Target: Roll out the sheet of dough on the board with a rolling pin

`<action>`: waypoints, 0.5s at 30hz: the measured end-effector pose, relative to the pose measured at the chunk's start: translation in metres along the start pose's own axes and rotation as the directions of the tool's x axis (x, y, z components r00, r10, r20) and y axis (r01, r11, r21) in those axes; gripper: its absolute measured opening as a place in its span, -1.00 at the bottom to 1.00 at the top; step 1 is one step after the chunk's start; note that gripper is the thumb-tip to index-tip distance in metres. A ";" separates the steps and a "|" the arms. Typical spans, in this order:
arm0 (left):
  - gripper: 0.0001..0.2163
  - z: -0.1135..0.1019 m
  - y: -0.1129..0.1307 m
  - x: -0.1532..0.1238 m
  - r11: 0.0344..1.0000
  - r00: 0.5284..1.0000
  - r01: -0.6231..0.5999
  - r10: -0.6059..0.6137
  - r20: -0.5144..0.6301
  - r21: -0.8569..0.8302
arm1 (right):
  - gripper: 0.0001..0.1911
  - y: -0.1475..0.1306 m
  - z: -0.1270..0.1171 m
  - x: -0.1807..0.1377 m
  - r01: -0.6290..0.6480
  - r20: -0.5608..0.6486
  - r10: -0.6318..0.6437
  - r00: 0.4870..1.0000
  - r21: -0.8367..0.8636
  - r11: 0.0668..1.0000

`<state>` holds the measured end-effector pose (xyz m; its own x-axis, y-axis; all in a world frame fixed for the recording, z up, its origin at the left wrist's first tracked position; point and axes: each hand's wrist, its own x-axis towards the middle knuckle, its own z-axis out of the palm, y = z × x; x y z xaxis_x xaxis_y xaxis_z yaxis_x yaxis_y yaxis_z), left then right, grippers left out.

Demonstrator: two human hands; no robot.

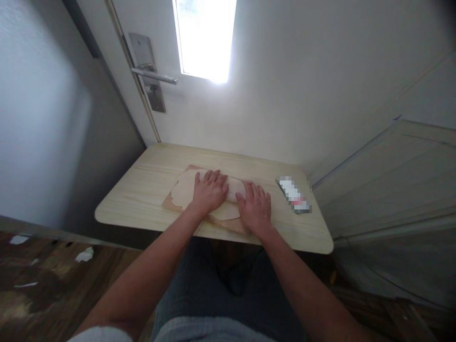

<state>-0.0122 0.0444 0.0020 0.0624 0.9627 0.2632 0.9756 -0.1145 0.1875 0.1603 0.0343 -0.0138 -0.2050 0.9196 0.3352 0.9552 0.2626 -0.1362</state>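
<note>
A thin cream-coloured sheet [183, 187] with uneven edges lies on a flat brown piece [170, 203], which could be paper or board. Both rest on a small wood-patterned table. My left hand [211, 190] lies palm down on the middle of the sheet, its fingers spread forward. On the sheet's right end is my right hand [255, 206], also palm down with fingers apart. Between the two hands shows a pale, rounded raised part [235, 188]. I cannot tell whether it is a fold of the sheet or a separate roll. My palms hide what is directly under them.
A phone [295, 195], its screen blurred out, lies on the right side of the table [131, 190]. Behind stands a white door with a metal handle [155, 75] and a bright window pane [206, 38]. White scraps [84, 254] litter the floor at left.
</note>
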 end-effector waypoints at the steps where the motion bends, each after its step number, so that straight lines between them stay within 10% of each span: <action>1: -0.56 -0.001 0.000 -0.006 1.000 1.000 -0.003 0.003 -0.013 -0.003 | -0.42 -0.001 -0.001 -0.006 0.009 -0.009 -0.009 1.000 0.002 1.000; 15: -0.53 -0.014 0.002 -0.123 0.998 0.998 -0.033 0.030 -0.061 -0.044 | -0.21 -0.028 -0.020 -0.129 0.136 -0.057 -0.132 0.990 0.086 0.987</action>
<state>-0.0214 -0.0778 -0.0168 0.0788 0.9420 0.3262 0.9627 -0.1569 0.2205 0.1645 -0.0977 -0.0351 -0.3164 0.8586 0.4033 0.8965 0.4096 -0.1686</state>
